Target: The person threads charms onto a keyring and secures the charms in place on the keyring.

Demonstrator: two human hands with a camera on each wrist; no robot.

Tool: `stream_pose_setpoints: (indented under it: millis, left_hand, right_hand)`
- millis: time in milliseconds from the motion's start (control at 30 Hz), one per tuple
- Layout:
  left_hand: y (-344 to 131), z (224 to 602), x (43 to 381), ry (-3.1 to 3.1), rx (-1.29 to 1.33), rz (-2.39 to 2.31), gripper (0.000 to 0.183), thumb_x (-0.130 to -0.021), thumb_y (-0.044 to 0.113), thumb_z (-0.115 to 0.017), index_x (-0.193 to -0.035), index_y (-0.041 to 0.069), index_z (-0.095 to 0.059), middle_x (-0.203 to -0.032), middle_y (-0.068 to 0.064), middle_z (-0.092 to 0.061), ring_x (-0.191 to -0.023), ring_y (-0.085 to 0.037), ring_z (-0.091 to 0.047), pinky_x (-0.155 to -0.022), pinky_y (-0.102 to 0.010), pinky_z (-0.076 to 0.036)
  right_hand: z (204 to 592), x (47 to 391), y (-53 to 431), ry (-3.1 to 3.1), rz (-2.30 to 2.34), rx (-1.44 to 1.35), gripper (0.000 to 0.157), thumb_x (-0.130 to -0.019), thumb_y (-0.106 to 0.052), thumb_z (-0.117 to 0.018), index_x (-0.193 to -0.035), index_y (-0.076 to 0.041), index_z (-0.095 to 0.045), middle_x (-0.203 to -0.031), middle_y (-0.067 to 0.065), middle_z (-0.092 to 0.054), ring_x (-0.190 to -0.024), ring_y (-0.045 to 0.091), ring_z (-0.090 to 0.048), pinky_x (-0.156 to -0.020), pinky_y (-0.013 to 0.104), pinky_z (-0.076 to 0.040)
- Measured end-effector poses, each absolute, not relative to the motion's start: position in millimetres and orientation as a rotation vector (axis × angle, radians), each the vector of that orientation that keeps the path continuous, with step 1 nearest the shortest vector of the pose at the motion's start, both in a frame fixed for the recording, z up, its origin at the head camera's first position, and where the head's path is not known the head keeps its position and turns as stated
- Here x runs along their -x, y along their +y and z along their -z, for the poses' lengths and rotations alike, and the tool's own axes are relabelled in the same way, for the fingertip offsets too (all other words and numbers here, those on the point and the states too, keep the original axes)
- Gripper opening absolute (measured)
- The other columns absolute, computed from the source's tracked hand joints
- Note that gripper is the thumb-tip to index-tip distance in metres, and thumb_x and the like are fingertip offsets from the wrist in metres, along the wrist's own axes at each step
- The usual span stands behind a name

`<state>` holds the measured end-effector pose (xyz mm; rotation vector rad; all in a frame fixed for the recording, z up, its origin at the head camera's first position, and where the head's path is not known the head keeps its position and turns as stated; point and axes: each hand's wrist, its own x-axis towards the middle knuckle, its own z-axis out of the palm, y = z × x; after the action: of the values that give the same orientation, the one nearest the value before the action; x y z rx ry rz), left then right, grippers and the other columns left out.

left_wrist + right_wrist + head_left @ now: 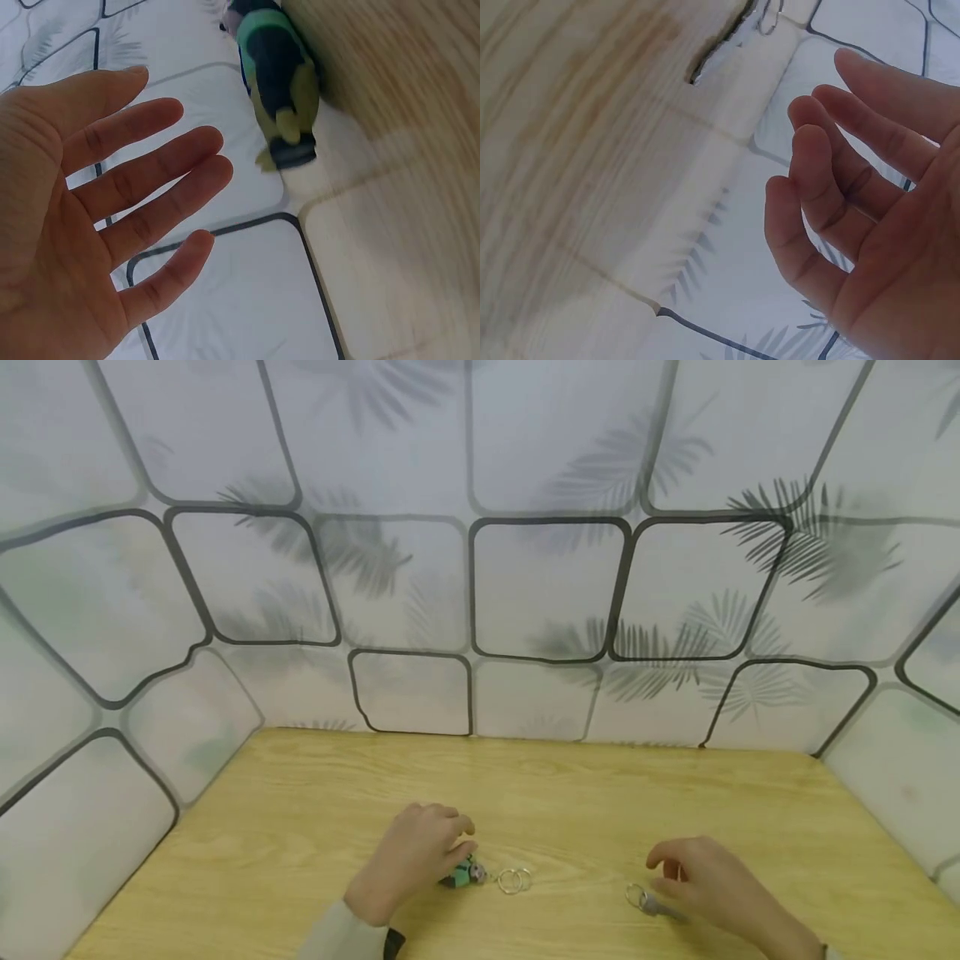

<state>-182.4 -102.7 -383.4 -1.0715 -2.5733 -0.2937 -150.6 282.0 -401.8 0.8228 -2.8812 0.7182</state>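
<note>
In the head view, my left hand is over a small green and dark figurine keychain, covering part of it. Its two metal rings lie on the wood to the right. The left wrist view shows that hand with fingers spread and nothing in them, apart from the figurine. My right hand hovers beside a grey key with a metal ring. Fingers loosely curled, this hand holds nothing in the right wrist view, where the key appears at the top.
Both keyrings lie on a light wood-grain tabletop. Behind it and at both sides stand pale walls patterned with dark rounded outlines and grey leaves.
</note>
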Motion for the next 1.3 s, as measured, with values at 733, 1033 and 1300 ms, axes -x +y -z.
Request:
stream_pose_setpoints:
  millis: [733,1033,1300]
  left_hand:
    - [-56.5,388.0,196.7,-2.738,1.207,0.376,0.009,-0.090,0.015,-0.079,-0.097,0.010,-0.079,-0.091,0.003,-0.076,-0.073,-0.003,-0.065,-0.067,-0.016,-0.052]
    - [-42.4,391.9,195.6,-2.804,1.249,0.316,0.007,-0.090,0.019,-0.079,-0.096,0.015,-0.081,-0.091,0.010,-0.075,-0.077,-0.001,-0.066,-0.071,-0.018,-0.053]
    - [-38.6,394.1,192.6,-2.842,1.220,0.330,0.007,-0.086,0.019,-0.082,-0.092,0.015,-0.081,-0.091,0.009,-0.075,-0.079,-0.003,-0.066,-0.075,-0.021,-0.054]
  right_hand:
    - [411.8,156.2,268.1,-2.929,-0.643,-0.851,0.011,-0.085,-0.018,-0.081,-0.085,-0.011,-0.073,-0.069,-0.017,-0.054,-0.060,-0.003,-0.044,-0.051,0.022,-0.042]
    - [409.8,154.7,267.5,-2.962,-0.599,-0.839,0.011,-0.083,-0.017,-0.082,-0.084,-0.012,-0.072,-0.070,-0.015,-0.053,-0.060,-0.002,-0.042,-0.050,0.023,-0.040]
    - [408.1,154.6,263.1,-3.015,-0.564,-0.771,0.014,-0.083,-0.022,-0.083,-0.084,-0.015,-0.071,-0.072,-0.014,-0.051,-0.063,0.001,-0.042,-0.052,0.023,-0.039]
